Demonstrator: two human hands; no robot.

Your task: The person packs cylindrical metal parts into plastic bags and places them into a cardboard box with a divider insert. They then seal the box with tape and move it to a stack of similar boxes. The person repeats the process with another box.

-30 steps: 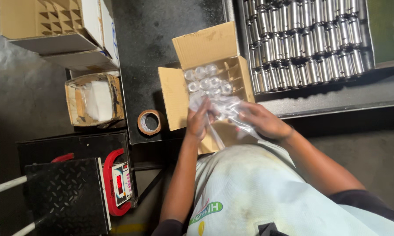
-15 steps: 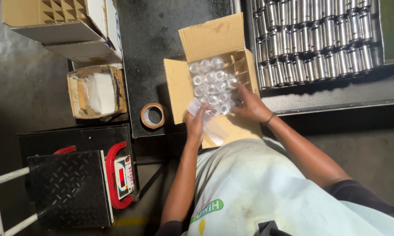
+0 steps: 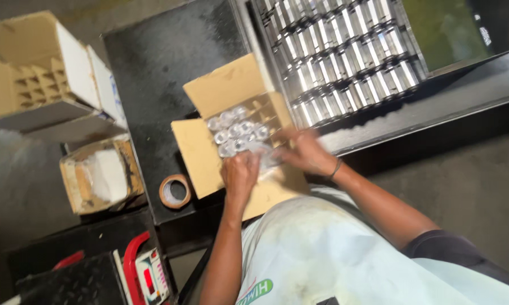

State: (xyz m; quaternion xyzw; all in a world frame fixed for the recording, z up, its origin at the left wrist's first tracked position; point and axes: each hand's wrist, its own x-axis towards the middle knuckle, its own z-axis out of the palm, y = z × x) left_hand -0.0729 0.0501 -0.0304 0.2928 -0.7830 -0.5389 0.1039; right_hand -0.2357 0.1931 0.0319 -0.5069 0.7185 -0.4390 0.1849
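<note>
Far left of the open brown cardboard carton [image 3: 200,155] sits a pale cardboard box with a honeycomb divider [image 3: 37,85], tipped on its side so the cells face outward, and below it a smaller battered cardboard box with white filling [image 3: 99,175], open at the top. Just left of the carton, a brown roll of packing tape [image 3: 175,191] lies flat on the dark tabletop [image 3: 164,68], likely within reach for sealing. At the bottom, left of the carton, there's a red-and-black scale-like device [image 3: 147,274]. Now the carton itself: flaps folded out so the top is wide open, cardboard dividers inside, with shiny silver metal cans [image 3: 234,131] standing upright in the cells under clear plastic wrap. The left hand [image 3: 240,174] comes in at the carton's near edge, fingers curled down onto the wrap over the cans — it looks like a grasp on the plastic, though blur makes that uncertain. The right hand [image 3: 305,152] is at the carton's right side, fingers spread and part open, pressing toward the cans; too blurred to tell whether it grips anything. Right of the carton, a dark tray packed with rows of matching silver cans [image 3: 345,51] stands close by, probably handy for loading.
</note>
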